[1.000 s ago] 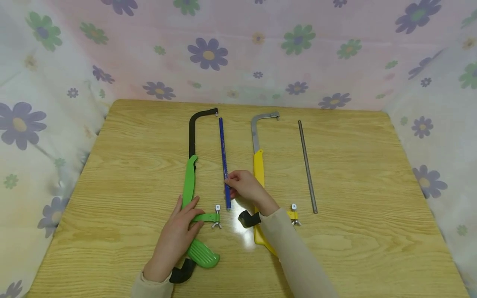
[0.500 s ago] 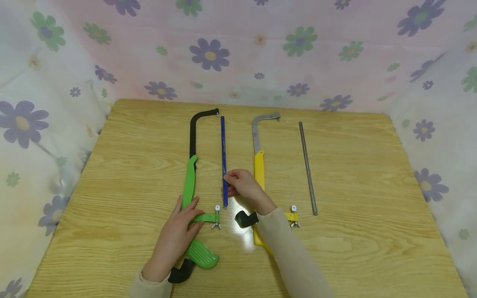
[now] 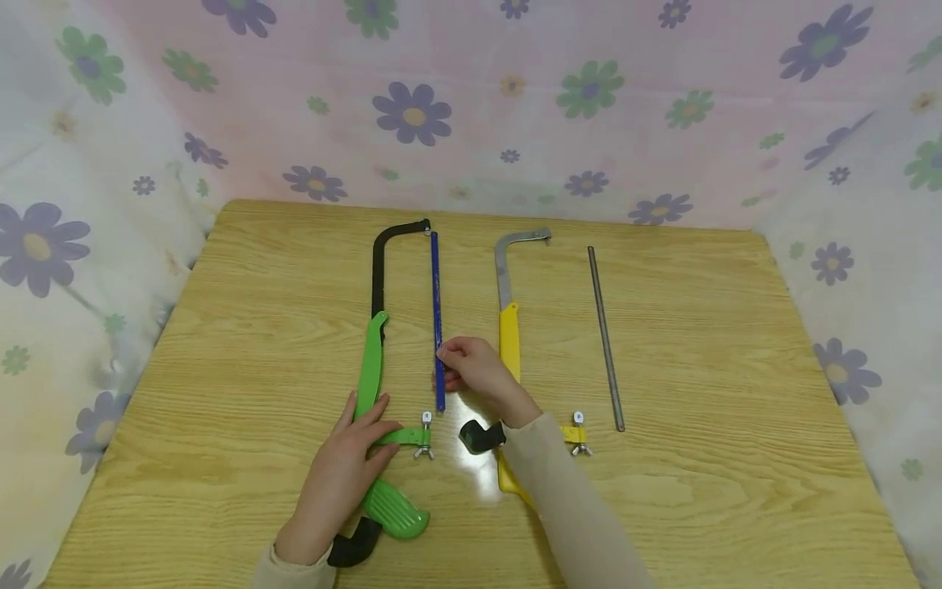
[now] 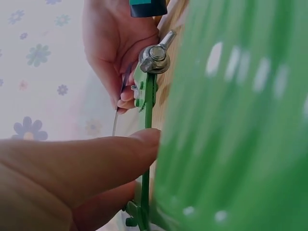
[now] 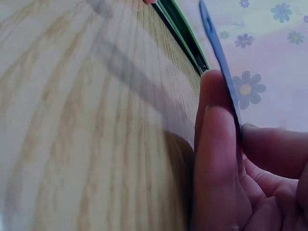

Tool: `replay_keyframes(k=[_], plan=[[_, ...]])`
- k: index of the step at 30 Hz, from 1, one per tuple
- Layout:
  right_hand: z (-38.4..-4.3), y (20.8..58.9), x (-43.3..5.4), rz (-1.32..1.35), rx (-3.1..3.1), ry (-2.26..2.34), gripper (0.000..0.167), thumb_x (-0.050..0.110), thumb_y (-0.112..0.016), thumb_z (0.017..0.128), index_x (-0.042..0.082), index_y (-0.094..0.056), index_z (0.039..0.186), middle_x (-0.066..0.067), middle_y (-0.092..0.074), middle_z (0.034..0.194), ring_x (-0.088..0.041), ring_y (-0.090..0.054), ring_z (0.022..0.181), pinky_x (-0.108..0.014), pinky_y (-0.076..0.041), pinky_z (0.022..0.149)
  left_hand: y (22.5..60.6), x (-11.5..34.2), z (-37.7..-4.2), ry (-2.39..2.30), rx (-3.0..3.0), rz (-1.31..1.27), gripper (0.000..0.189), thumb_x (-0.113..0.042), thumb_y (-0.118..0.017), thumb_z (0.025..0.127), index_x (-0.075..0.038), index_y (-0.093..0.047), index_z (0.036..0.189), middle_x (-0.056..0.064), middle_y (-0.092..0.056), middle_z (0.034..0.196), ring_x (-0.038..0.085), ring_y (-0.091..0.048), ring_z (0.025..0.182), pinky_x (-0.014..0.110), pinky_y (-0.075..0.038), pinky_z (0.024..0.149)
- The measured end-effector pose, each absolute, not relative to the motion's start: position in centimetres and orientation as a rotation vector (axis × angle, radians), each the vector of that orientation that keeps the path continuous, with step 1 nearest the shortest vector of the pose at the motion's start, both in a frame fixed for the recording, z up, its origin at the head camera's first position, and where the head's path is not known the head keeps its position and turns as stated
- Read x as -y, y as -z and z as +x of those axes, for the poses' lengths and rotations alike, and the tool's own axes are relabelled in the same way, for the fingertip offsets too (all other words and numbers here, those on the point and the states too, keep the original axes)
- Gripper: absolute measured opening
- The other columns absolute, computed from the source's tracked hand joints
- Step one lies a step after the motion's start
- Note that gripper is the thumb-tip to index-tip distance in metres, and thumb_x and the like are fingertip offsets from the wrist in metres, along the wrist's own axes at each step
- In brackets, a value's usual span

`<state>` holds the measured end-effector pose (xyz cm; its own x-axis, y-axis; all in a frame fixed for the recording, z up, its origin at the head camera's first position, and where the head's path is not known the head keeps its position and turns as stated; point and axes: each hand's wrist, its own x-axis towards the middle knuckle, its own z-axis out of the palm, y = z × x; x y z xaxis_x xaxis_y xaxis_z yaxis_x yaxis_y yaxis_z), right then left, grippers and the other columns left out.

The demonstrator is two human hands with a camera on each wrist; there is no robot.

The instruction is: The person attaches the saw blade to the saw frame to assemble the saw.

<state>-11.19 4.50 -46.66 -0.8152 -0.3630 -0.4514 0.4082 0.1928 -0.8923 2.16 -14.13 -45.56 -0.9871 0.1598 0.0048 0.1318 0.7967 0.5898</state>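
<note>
A green hacksaw frame (image 3: 373, 360) with a black front arm (image 3: 379, 278) lies on the table, its handle (image 3: 397, 509) toward me. My left hand (image 3: 344, 466) holds this frame near the handle; in the left wrist view the thumb (image 4: 120, 151) lies against the green bar. Between thumb and fingers my right hand (image 3: 482, 372) pinches a blue hacksaw blade (image 3: 437, 303) near its closer end. The blade stands lengthwise along the frame's open side, its far end right by the pin of the black arm. In the right wrist view the blade (image 5: 221, 60) rises from the fingertips.
A yellow hacksaw frame (image 3: 509, 339) with a grey arm lies to the right, partly under my right forearm. Farther right is a loose grey blade (image 3: 606, 339). Wing-nut bolts (image 3: 423, 438) stick up at the frames' near arms. Flowered cloth (image 3: 471, 106) encloses the table (image 3: 736, 368).
My right hand has brought the blue blade slightly left and away from me, closer to the green frame, with its near end swung in. My left hand stays on the frame.
</note>
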Motion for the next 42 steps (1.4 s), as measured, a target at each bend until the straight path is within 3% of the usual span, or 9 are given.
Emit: replay_keyframes(k=[32,42], plan=[[-11.39,46.78,-4.28,0.004,-1.909,1.648,0.019,0.012,-0.05,0.091,-0.004,-0.056,0.099,-0.01,-0.061,0.075,-0.016,-0.059,0.058,-0.029,-0.051,0.056,45.36,14.06,2.01,-0.918,-2.942,0.227,0.026,-0.019,-0.072,0.074,-0.019,-0.069,0.1,0.004,-0.044,0.131,0.039,-0.021,0.128,0.052,-0.032,0.093],[-11.64,46.63,-4.38,0.034,-1.861,1.659,0.023,0.012,-0.049,0.092,-0.005,-0.055,0.105,-0.018,-0.064,0.08,-0.016,-0.06,0.059,-0.03,-0.051,0.057,45.58,14.08,2.01,-0.918,-2.949,0.237,0.027,-0.019,-0.072,0.074,-0.019,-0.069,0.101,0.004,-0.044,0.132,0.039,-0.02,0.129,0.052,-0.032,0.093]])
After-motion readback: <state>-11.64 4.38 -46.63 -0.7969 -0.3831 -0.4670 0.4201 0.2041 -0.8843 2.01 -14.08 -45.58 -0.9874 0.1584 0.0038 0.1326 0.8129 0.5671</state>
